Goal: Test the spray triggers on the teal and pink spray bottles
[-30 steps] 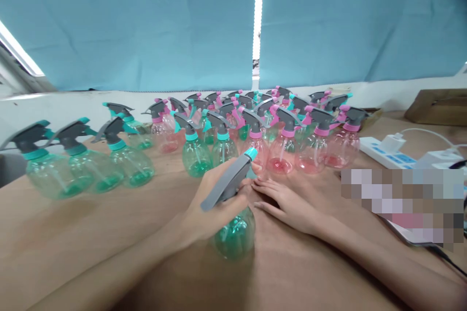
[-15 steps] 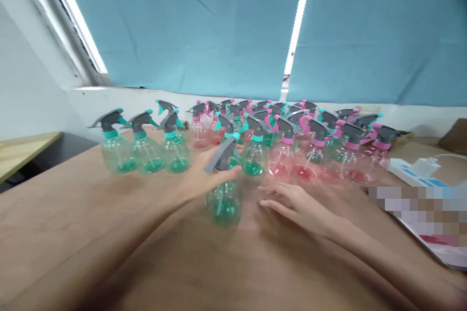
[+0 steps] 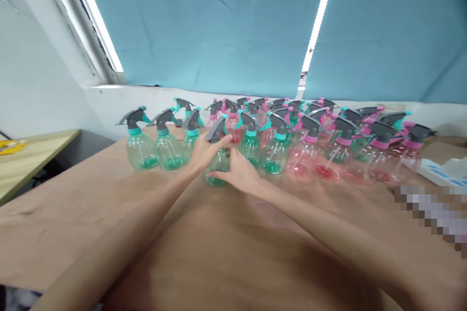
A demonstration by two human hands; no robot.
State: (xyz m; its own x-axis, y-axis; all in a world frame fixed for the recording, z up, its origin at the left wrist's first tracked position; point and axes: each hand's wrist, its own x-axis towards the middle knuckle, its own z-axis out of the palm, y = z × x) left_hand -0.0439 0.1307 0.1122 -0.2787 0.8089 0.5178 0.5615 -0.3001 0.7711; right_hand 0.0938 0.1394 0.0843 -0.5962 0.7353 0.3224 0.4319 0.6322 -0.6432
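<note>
A clear spray bottle [image 3: 218,159] with a green-tinted base and a grey trigger head stands upright between my hands on the brown table [image 3: 182,248]. My left hand [image 3: 203,153] is closed around its neck, just under the head. Against the right side of its body is my right hand [image 3: 241,171], thumb across the front and fingers around behind, partly hidden. To the left are green spray bottles with turquoise collars [image 3: 170,151]. Close on the right stand another green spray bottle [image 3: 251,142] and pink spray bottles with pink collars [image 3: 302,160].
More spray bottles crowd behind, near the white wall [image 3: 146,97]. At the right lie a white power strip [image 3: 441,171] and a pixelated flat object [image 3: 434,211]. A pale wooden table [image 3: 44,155] stands at the left. Blue cloth [image 3: 219,29] covers the window.
The held bottle has moved away from me, up to the row of bottles. My right hand has come off the table and onto its body. The view has turned slightly left.
</note>
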